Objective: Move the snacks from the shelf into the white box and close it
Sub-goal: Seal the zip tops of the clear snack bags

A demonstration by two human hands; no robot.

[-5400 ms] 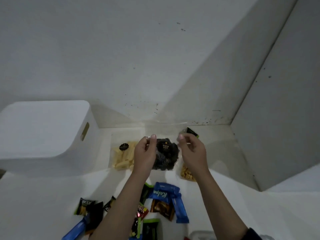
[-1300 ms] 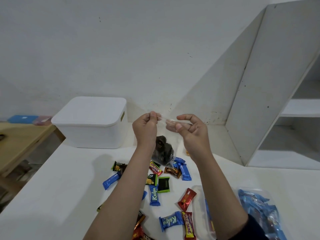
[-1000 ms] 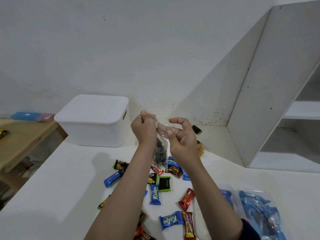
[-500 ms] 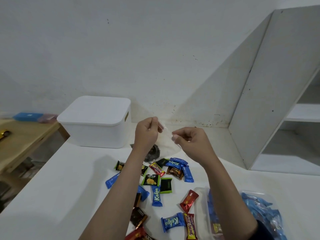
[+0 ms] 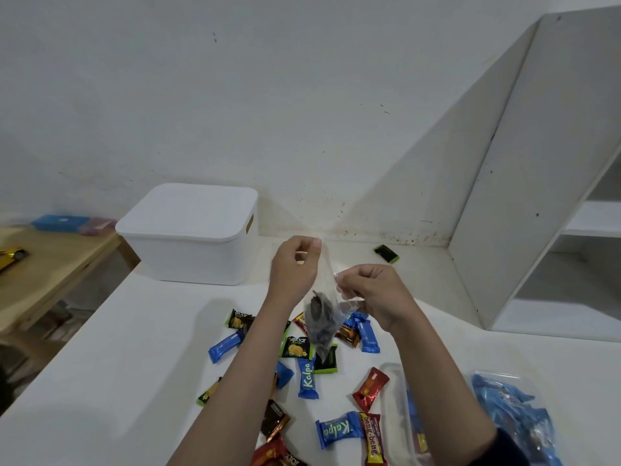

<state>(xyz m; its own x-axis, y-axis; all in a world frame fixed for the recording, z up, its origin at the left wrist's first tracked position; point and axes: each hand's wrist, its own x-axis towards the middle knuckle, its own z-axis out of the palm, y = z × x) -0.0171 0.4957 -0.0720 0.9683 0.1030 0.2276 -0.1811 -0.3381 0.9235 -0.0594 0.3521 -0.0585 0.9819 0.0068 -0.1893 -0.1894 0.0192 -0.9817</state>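
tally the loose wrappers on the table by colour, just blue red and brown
blue wrappers: 6
red wrappers: 4, one partly behind the bag
brown wrappers: 2
total: 12

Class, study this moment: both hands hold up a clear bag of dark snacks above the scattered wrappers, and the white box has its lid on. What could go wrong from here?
1. The clear bag hangs tilted, pinched only at its top by the left hand and right hand; it might slip or spill onto the wrapped snacks below.
2. The white box is lidded, and both hands are occupied, so opening it may mean setting the bag down first.
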